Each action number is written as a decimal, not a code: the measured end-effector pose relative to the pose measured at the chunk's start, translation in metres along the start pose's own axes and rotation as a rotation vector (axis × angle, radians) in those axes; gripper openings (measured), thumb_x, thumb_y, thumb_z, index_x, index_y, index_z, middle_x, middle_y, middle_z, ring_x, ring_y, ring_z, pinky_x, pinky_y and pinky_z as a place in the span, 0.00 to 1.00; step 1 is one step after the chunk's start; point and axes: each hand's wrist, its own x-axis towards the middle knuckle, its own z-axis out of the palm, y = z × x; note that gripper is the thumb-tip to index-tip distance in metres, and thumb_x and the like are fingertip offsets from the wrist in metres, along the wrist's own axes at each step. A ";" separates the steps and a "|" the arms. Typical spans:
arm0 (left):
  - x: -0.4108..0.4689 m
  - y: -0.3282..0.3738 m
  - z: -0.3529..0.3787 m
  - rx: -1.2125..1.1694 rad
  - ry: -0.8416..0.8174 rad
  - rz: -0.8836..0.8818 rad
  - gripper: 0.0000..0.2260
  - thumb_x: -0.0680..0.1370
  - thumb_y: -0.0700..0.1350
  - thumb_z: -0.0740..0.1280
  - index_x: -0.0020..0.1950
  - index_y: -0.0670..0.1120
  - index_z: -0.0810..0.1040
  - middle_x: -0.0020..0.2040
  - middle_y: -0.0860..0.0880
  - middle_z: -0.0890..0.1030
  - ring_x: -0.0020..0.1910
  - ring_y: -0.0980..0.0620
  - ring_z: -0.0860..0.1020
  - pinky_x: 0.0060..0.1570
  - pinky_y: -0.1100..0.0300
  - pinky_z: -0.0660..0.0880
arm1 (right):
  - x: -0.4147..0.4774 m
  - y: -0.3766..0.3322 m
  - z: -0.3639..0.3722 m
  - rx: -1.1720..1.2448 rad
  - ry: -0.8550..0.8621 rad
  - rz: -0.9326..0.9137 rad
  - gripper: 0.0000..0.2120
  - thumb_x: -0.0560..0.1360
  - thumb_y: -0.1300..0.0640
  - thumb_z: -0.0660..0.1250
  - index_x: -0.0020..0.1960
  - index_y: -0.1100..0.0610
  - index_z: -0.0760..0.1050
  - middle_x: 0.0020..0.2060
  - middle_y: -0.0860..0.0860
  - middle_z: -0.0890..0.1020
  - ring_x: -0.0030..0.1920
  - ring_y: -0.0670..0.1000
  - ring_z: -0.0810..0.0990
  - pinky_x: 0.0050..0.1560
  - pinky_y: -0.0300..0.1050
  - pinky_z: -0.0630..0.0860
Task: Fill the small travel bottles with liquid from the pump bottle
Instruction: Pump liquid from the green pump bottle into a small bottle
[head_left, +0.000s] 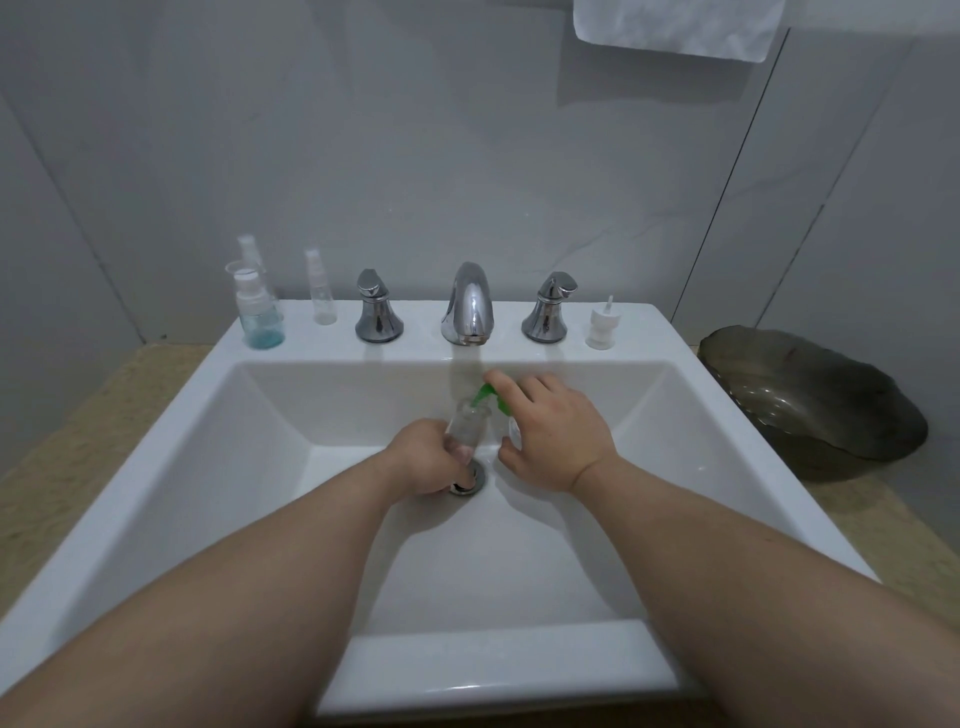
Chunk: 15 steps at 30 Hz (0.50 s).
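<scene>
Over the sink basin (260, 467) my left hand (423, 457) grips a small clear travel bottle (467, 423), open mouth tilted toward the green nozzle. My right hand (556, 431) covers the pump bottle (511, 428), fingers on its green pump head (488, 393), whose spout points into the small bottle's mouth. The pump bottle's body is mostly hidden under that hand. On the sink ledge at the left stand a spray bottle with blue liquid (258, 312), another behind it (249, 254), and a slim clear spray bottle (322, 288). A white spray cap (602, 325) stands on the ledge at the right.
A chrome faucet (467, 304) with two handles (378, 306) (548, 307) lines the back ledge. The drain (470, 480) lies just under my left hand. A dark glass bowl (810, 395) sits on the beige counter at the right. A white towel (675, 26) hangs above.
</scene>
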 end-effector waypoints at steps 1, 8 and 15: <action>0.000 0.000 0.000 0.007 0.004 0.000 0.08 0.70 0.42 0.74 0.37 0.46 0.75 0.34 0.48 0.79 0.32 0.48 0.77 0.37 0.57 0.75 | 0.000 0.000 0.000 -0.001 0.006 -0.001 0.39 0.65 0.50 0.73 0.75 0.52 0.67 0.48 0.51 0.79 0.50 0.58 0.78 0.40 0.51 0.77; -0.001 0.001 0.000 -0.006 0.005 0.002 0.07 0.69 0.42 0.72 0.36 0.47 0.74 0.34 0.47 0.77 0.32 0.48 0.75 0.37 0.57 0.74 | -0.001 0.000 -0.002 -0.024 0.054 -0.028 0.46 0.65 0.48 0.75 0.81 0.48 0.65 0.43 0.50 0.76 0.46 0.56 0.75 0.36 0.47 0.73; -0.001 0.001 0.000 -0.015 0.010 -0.003 0.07 0.69 0.41 0.72 0.36 0.47 0.74 0.34 0.48 0.78 0.32 0.49 0.76 0.37 0.57 0.74 | 0.000 -0.001 -0.001 -0.012 0.054 -0.022 0.42 0.63 0.50 0.75 0.77 0.49 0.69 0.43 0.51 0.77 0.47 0.58 0.77 0.36 0.50 0.76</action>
